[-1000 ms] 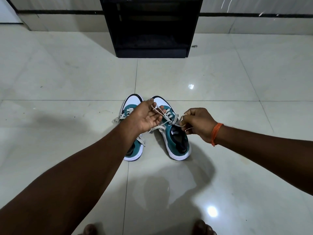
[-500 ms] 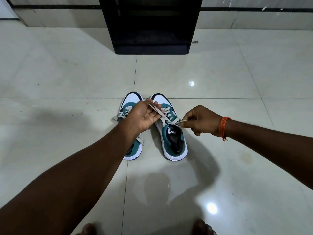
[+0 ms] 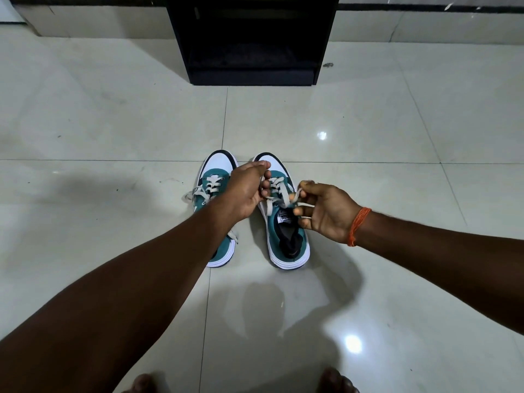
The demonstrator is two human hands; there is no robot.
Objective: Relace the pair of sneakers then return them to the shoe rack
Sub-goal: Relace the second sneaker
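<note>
Floor [image 3: 368,114]: glossy pale tiles with thin grout lines, two bright light glares on the right, soft shadows of the arms below. Far side: a black shoe rack [image 3: 252,41] standing against a pale wall base with a dark stripe; its top is cut off by the frame edge and its interior is too dark to read. Two teal-and-white sneakers sit side by side on the floor, toes toward the rack, well short of it. Left sneaker [image 3: 215,177] half hidden under the left forearm, loose lace trailing off its outer side. Right sneaker [image 3: 286,245] in plain view, dark insole showing, tongue label unreadable. Left hand [image 3: 246,191] curled over the right sneaker's forefoot, fingers closed around the white lace [image 3: 279,191]; the pinch itself is hidden behind the knuckles. Right hand [image 3: 326,211] (orange thread band at the wrist) pinches a lace end at thumb and forefinger, other fingers loosely curled. Bare toes cut off at the bottom edge.
</note>
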